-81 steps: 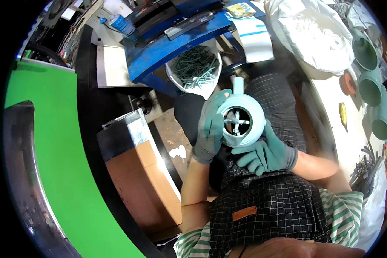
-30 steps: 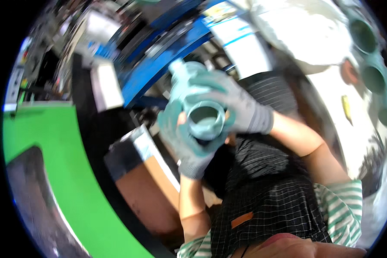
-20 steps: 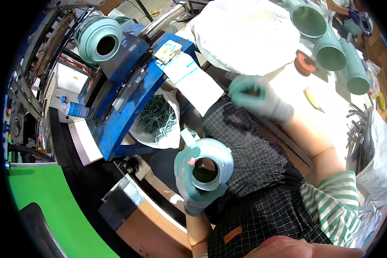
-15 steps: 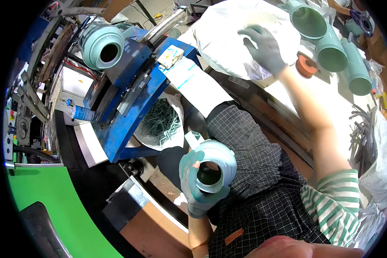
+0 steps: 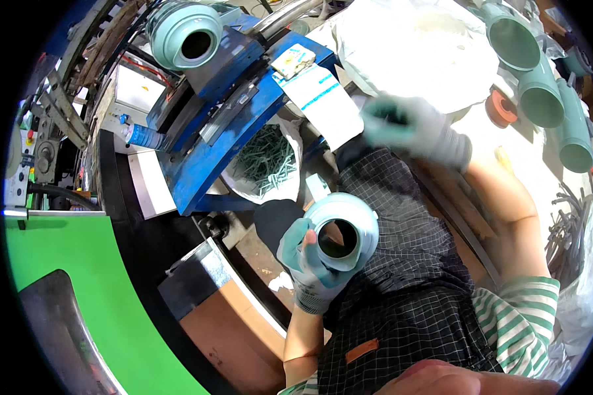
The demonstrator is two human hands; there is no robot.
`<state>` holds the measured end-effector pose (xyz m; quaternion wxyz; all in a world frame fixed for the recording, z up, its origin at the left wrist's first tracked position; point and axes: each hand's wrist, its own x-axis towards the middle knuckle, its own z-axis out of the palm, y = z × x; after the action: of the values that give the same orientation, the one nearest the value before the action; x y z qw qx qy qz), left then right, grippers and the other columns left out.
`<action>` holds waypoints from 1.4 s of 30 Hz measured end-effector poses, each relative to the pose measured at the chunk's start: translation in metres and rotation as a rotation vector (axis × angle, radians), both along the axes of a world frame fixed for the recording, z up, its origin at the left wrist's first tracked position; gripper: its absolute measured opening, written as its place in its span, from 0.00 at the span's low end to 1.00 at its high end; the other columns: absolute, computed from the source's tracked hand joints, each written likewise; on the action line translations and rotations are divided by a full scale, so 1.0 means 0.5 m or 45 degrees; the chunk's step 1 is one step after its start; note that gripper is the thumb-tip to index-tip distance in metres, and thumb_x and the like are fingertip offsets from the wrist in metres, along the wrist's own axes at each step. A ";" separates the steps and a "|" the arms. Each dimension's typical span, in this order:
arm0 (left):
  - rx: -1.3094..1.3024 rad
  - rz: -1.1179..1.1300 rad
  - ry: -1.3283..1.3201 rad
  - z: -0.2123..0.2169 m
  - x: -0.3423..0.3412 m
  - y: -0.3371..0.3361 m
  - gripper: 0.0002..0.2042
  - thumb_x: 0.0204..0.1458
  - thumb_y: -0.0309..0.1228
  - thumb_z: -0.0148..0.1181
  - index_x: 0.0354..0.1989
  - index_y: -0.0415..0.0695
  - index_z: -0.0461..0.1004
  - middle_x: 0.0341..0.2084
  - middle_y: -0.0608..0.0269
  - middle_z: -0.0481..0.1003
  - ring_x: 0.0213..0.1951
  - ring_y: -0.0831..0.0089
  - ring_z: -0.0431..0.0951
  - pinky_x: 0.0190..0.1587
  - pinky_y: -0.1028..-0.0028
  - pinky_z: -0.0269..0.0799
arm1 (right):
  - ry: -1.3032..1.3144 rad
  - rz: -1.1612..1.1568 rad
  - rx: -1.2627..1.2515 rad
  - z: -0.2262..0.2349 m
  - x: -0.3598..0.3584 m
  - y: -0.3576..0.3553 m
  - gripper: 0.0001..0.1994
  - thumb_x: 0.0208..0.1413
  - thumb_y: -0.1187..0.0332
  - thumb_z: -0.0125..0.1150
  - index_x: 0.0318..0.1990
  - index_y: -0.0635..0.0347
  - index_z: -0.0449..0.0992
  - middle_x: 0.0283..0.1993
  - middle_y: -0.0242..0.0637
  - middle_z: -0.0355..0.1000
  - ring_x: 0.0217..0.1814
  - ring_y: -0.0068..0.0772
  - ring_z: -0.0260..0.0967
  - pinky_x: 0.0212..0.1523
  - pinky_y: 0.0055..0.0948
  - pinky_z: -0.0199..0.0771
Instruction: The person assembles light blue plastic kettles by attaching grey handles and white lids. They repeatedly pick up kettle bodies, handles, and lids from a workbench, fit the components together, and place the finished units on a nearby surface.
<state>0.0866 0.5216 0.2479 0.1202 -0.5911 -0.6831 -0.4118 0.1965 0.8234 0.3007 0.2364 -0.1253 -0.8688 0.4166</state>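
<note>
A pale teal plastic fitting [image 5: 369, 227], with a round opening and a short side tab, rests over my lap. My left hand [image 5: 310, 266], in a grey and teal work glove, is closed around its left side. The fitting's opening faces up toward me. My right hand [image 5: 418, 131], gloved alike, is above my right thigh, beside the white sheet with blue stripes [image 5: 326, 108]. Motion blurs its fingers, so I cannot make out whether it holds anything. A folded cloth [image 5: 292, 61] lies at the top of that sheet.
A similar teal part [image 5: 168, 36] sits on the blue machine frame [image 5: 221, 155]. Below, a white bag holds thin teal scraps [image 5: 267, 161]. To the right are a white plastic bag [image 5: 408, 52], an orange ring [image 5: 501, 108], teal cylinders [image 5: 540, 99] and grey strips [image 5: 563, 230]. A green panel [image 5: 66, 243] stands left.
My right hand has come down from the white plastic bag toward my lap. My left hand still holds the fitting. The whole view has shifted slightly.
</note>
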 end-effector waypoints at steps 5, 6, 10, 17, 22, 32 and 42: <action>-0.106 0.042 0.142 0.046 -0.001 0.019 0.37 0.41 0.37 0.83 0.61 0.37 0.74 0.55 0.50 0.73 0.55 0.52 0.76 0.54 0.56 0.77 | 0.225 0.406 0.774 0.010 -0.019 -0.175 0.11 0.57 0.56 0.69 0.37 0.51 0.79 0.45 0.36 0.73 0.49 0.38 0.78 0.45 0.37 0.81; -0.091 0.080 0.141 0.050 -0.007 0.014 0.27 0.36 0.34 0.83 0.48 0.39 0.82 0.50 0.55 0.77 0.52 0.52 0.77 0.51 0.56 0.77 | 0.317 0.429 0.840 0.006 -0.028 -0.179 0.13 0.49 0.59 0.73 0.37 0.55 0.80 0.46 0.37 0.77 0.49 0.43 0.78 0.47 0.42 0.82; -0.076 0.122 0.161 0.053 -0.020 -0.010 0.28 0.31 0.37 0.86 0.45 0.43 0.84 0.45 0.58 0.77 0.46 0.52 0.80 0.46 0.56 0.81 | 0.366 0.546 0.784 -0.028 -0.039 -0.196 0.17 0.47 0.59 0.74 0.40 0.60 0.82 0.54 0.40 0.77 0.54 0.46 0.78 0.57 0.48 0.81; -0.198 0.206 0.033 -0.007 -0.049 -0.058 0.22 0.32 0.38 0.82 0.35 0.43 0.80 0.45 0.55 0.75 0.53 0.48 0.74 0.52 0.52 0.77 | 0.083 0.767 0.808 -0.022 -0.039 -0.238 0.17 0.57 0.52 0.68 0.46 0.54 0.84 0.56 0.38 0.70 0.61 0.41 0.69 0.60 0.47 0.73; -0.422 0.186 0.420 0.017 -0.048 -0.068 0.25 0.40 0.52 0.76 0.38 0.45 0.79 0.42 0.57 0.77 0.53 0.51 0.74 0.64 0.38 0.63 | 0.085 0.664 0.762 -0.054 -0.037 -0.255 0.19 0.54 0.47 0.69 0.41 0.51 0.84 0.55 0.36 0.70 0.57 0.40 0.68 0.53 0.44 0.72; -0.660 0.218 0.354 0.106 -0.057 -0.034 0.20 0.43 0.31 0.70 0.48 0.42 0.82 0.43 0.53 0.75 0.51 0.53 0.74 0.67 0.35 0.60 | 0.298 0.589 0.840 -0.087 -0.041 -0.264 0.07 0.46 0.61 0.66 0.31 0.48 0.86 0.48 0.32 0.78 0.56 0.38 0.75 0.53 0.42 0.81; -0.942 -0.067 0.511 0.142 -0.094 0.026 0.16 0.35 0.32 0.73 0.36 0.44 0.80 0.47 0.58 0.73 0.56 0.53 0.73 0.66 0.49 0.65 | 0.117 0.747 0.934 -0.094 -0.030 -0.268 0.10 0.58 0.58 0.65 0.43 0.48 0.82 0.54 0.33 0.77 0.61 0.39 0.74 0.59 0.38 0.79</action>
<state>0.0398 0.5344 0.3190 0.0200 -0.6801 -0.7326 -0.0185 0.1812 0.6894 0.2537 0.1756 0.2356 -0.9461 0.1364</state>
